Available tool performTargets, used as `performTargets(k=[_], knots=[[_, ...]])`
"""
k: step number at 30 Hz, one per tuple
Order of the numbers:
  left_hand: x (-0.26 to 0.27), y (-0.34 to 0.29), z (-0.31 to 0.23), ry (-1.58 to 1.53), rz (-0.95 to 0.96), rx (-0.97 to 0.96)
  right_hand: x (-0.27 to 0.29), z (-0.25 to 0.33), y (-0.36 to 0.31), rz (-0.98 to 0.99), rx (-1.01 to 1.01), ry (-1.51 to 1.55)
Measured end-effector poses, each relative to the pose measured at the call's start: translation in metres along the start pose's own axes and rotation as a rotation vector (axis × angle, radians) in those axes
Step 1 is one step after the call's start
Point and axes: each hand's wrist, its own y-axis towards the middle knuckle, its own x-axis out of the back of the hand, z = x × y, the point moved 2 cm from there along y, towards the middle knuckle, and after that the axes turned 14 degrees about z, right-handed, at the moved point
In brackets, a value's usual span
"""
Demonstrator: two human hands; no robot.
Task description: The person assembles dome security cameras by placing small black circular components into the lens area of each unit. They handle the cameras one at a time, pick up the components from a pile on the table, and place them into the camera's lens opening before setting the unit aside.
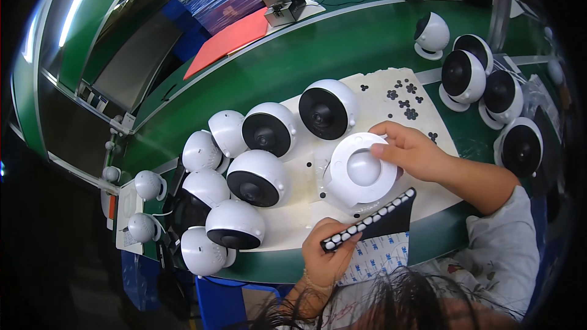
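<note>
My right hand (413, 151) grips the rim of a white camera (340, 177), thumb on top. Its ring-shaped base faces up, with a pale dome showing in the middle. Closer to my body, my left hand (324, 253) pinches a black sheet (391, 219) with a row of white round spots along its bent edge. The sheet is tilted just below the camera, and part of it hides behind my fingers. Under it hangs a white backing sheet (382, 256) with blue print. Left of my hands stand several white ball-shaped cameras with black fronts, the nearest one (251, 220) among them.
A cream board (293, 232) covers part of the green table (257, 67). Black flower-shaped pads (411, 113) lie on its far right. More cameras (461, 76) stand on the right, some touching. At the back are a red sheet (229, 36) and a metal box (284, 9).
</note>
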Motion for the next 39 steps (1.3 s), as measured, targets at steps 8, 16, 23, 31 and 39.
performTargets(k=[8, 16, 23, 31, 39], knots=[[-0.001, -0.003, 0.006, -0.224, -0.106, 0.145, -0.012, -0.005, -0.045, -0.023, 0.791, -0.739], [0.000, -0.005, 0.011, 0.020, -0.119, -0.029, -0.011, -0.002, -0.042, 0.097, 0.644, -0.850], [-0.001, -0.007, 0.011, -0.083, -0.151, 0.084, -0.005, 0.006, -0.054, -0.021, 1.127, -1.391], [-0.003, -0.004, 0.003, -0.121, -0.228, 0.139, 0.000, 0.013, -0.049, 0.001, 0.884, -1.081], [-0.002, -0.007, 0.002, -0.038, -0.250, 0.242, 0.003, 0.007, -0.053, 0.016, 1.020, -1.115]])
